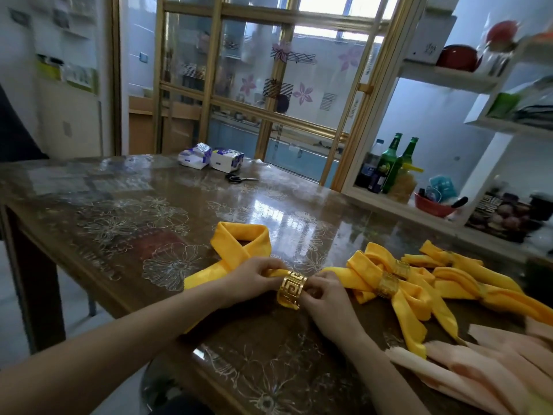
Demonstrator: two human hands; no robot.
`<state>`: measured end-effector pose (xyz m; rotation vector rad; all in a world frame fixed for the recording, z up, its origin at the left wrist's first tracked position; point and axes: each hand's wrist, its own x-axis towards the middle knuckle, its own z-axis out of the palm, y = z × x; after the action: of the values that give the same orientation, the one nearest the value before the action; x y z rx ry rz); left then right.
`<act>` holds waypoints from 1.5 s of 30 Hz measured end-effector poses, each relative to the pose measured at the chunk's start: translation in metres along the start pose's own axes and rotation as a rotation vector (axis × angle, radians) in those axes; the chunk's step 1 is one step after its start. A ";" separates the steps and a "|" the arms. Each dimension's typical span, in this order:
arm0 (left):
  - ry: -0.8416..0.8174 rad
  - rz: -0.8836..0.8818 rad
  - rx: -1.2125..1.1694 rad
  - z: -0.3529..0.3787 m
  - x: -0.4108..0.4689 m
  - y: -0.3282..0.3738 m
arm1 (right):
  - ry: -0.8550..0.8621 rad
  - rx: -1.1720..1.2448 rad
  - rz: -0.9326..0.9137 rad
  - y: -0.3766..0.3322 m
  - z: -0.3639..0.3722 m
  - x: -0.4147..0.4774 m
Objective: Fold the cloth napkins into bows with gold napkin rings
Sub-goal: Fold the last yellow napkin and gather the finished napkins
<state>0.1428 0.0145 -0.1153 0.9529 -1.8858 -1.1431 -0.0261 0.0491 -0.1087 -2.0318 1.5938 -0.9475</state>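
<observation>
Left hand (254, 277) pinches the bunched yellow napkin (239, 238) near the table (239, 354) edge; right hand (326, 298) grips the gold napkin ring (291, 290) — presumably for threading.

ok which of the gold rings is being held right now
The ring on the leftmost napkin: the left hand grips the napkin beside it, the right hand pinches it. The other rings sit untouched on bows to the right.

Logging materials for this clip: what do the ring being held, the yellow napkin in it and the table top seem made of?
Napkin ring: probably polished gold-toned metal; bright glints, cut-out key pattern.
Yellow napkin: woven cloth with satin sheen; soft folds.
Table top: seemingly wood under a clear glossy flower-printed cover; mirror-like reflections.
</observation>
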 end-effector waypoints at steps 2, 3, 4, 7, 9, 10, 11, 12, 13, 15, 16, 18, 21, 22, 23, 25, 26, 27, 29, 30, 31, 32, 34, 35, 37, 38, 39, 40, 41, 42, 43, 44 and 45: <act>0.058 0.000 -0.063 0.003 0.000 0.001 | 0.058 0.065 0.005 -0.002 0.000 0.001; 0.078 0.013 -0.083 0.005 -0.001 0.000 | 0.074 0.063 -0.001 -0.002 0.000 0.001; 0.102 0.052 -0.049 0.006 -0.001 -0.001 | 0.089 0.047 -0.019 -0.003 0.001 0.001; 0.167 0.224 0.219 0.006 -0.006 -0.003 | 0.103 0.023 -0.053 -0.002 0.003 0.001; 0.165 0.306 0.357 0.008 -0.006 -0.002 | 0.122 0.061 -0.050 0.000 0.003 0.001; 0.160 0.332 0.427 0.009 -0.007 -0.002 | 0.135 0.086 -0.047 0.001 0.002 0.002; 0.160 0.349 0.503 0.011 -0.007 -0.003 | 0.141 0.102 -0.043 0.002 0.001 0.002; 0.161 0.352 0.558 0.012 -0.007 -0.003 | 0.139 0.112 -0.037 0.002 0.001 0.003; 0.157 0.341 0.575 0.012 -0.007 -0.004 | 0.132 0.123 -0.029 0.003 0.000 0.003; 0.169 0.305 0.535 0.012 -0.005 -0.006 | 0.124 0.166 -0.007 0.004 -0.002 0.004; 0.191 0.288 0.505 0.011 -0.005 -0.007 | 0.130 0.195 0.007 0.004 -0.003 0.004; 0.263 0.244 0.486 0.009 -0.003 -0.008 | 0.148 0.254 0.040 0.005 -0.007 0.005; 0.385 0.198 0.545 0.006 -0.002 -0.011 | 0.165 0.272 0.077 0.005 -0.013 0.004; 0.405 0.205 0.562 0.006 -0.001 -0.012 | 0.148 0.269 0.090 0.005 -0.015 0.004; 0.412 0.204 0.577 0.006 -0.001 -0.014 | 0.104 0.264 0.115 0.005 -0.018 0.004; 0.416 0.170 0.610 0.008 -0.001 -0.014 | -0.070 0.192 0.178 0.003 -0.024 0.003; 0.412 0.158 0.614 0.009 -0.001 -0.013 | -0.173 0.091 0.200 0.002 -0.026 0.002; 0.412 0.150 0.604 0.009 -0.001 -0.013 | -0.253 -0.037 0.206 0.001 -0.028 0.000; 0.397 0.112 0.574 0.010 -0.003 -0.007 | -0.259 -0.299 0.149 0.001 -0.028 -0.003; 0.383 0.084 0.546 0.010 -0.004 -0.004 | -0.188 -0.428 0.098 0.000 -0.028 -0.004; 0.376 0.065 0.519 0.010 -0.005 -0.005 | -0.090 -0.522 0.048 -0.002 -0.027 -0.006; 0.369 0.057 0.499 0.010 -0.006 -0.004 | 0.033 -0.546 -0.019 -0.003 -0.026 -0.005; 0.361 0.045 0.479 0.008 -0.007 -0.002 | 0.221 -0.400 -0.164 -0.013 -0.026 0.003; 0.358 0.036 0.472 0.008 -0.007 -0.004 | 0.219 -0.345 -0.180 -0.017 -0.025 0.007; 0.354 0.018 0.459 0.006 -0.008 -0.003 | 0.075 -0.399 -0.142 -0.025 -0.019 0.020; 0.355 0.022 0.460 0.006 -0.009 -0.002 | -0.023 -0.429 -0.104 -0.027 -0.017 0.026; 0.358 0.031 0.462 0.006 -0.009 -0.001 | -0.106 -0.419 -0.059 -0.031 -0.015 0.031; 0.357 0.040 0.461 0.006 -0.009 0.000 | -0.181 -0.385 -0.017 -0.034 -0.014 0.036; 0.356 0.039 0.458 0.006 -0.009 0.000 | -0.239 -0.358 0.008 -0.036 -0.013 0.040; 0.356 0.040 0.467 0.007 -0.009 0.001 | -0.273 -0.348 0.022 -0.036 -0.012 0.043; 0.355 0.036 0.474 0.007 -0.009 0.000 | -0.276 -0.329 0.033 -0.034 -0.009 0.045; 0.354 0.038 0.485 0.007 -0.009 -0.001 | -0.248 -0.282 0.045 -0.032 -0.006 0.046; 0.355 0.037 0.499 0.007 -0.008 -0.002 | -0.206 -0.210 0.056 -0.029 -0.003 0.045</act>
<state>0.1411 0.0238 -0.1214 1.2850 -1.9077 -0.4370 -0.0027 0.0145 -0.0751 -2.1304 1.6849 -0.5493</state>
